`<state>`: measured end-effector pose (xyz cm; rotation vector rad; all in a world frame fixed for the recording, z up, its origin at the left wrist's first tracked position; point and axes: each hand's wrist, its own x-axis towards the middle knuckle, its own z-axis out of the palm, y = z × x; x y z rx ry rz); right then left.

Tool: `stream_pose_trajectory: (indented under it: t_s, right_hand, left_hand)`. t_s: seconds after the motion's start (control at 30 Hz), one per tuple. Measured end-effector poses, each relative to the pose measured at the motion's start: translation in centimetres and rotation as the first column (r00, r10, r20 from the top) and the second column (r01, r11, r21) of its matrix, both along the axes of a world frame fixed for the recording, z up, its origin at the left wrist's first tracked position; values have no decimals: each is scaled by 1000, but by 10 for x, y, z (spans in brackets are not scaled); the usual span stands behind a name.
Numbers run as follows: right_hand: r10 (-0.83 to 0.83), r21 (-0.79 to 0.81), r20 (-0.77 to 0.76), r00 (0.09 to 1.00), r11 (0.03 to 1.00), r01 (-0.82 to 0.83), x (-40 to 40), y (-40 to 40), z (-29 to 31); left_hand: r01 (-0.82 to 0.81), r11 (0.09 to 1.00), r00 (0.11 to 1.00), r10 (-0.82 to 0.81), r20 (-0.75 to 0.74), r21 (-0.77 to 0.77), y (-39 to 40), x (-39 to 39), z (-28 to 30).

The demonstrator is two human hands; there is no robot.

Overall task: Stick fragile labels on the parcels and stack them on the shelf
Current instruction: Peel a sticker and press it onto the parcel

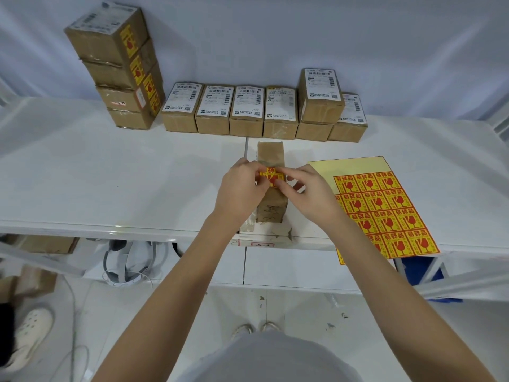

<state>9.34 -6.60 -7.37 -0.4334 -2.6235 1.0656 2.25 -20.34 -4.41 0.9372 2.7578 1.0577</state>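
Both hands, left hand (240, 186) and right hand (305, 188), pinched the fragile label (272, 176) over the parcel (271, 199); laying it flat and smoothing outward would avoid wrinkles.

1. The single head-worn camera is looking forward and steeply down onto the flat white surface (82, 166).
2. It is sitting close above, taking a wide angle reaching the pale back wall (275, 37).

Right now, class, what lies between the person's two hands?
In the head view, a fragile label lies between the left hand and right hand, both pinching it over the upright parcel.
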Motion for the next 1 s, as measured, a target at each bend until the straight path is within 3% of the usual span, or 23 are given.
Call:
stream_pose_trajectory:
  t_s: [0.27,0.5,0.6,0.67,0.77,0.9,1.0]
  right_hand:
    - [-11,-29,0,1000,1000,11,0,-2,-4]
    - [-20,-97,-1,1000,995,20,1,-2,-4]
    - [-17,-115,-13,1000,993,16,1,-3,-4]
    - [-19,-111,-13,1000,994,17,2,-4,-4]
    - [-20,-112,7,1000,993,21,3,-6,-4]
    - [-28,-43,15,1000,999,29,3,-6,-2]
    - [5,197,-30,1000,980,1,7,-11,-3]
  left_hand:
    - [-18,999,999,17,-39,-31,2,4,-2]
    - [-98,993,972,80,-223,-67,-7,9,-17]
    - [-25,993,943,-14,-332,-115,-10,13,-32]
    - [-11,980,950,-52,-309,-199,-11,17,-41]
    - [-103,971,962,41,-272,-217,-12,19,-42]
    - [-89,973,941,12,-339,-212,-11,19,-44]
    - [-78,976,942,6,-335,-203,-9,18,-48]
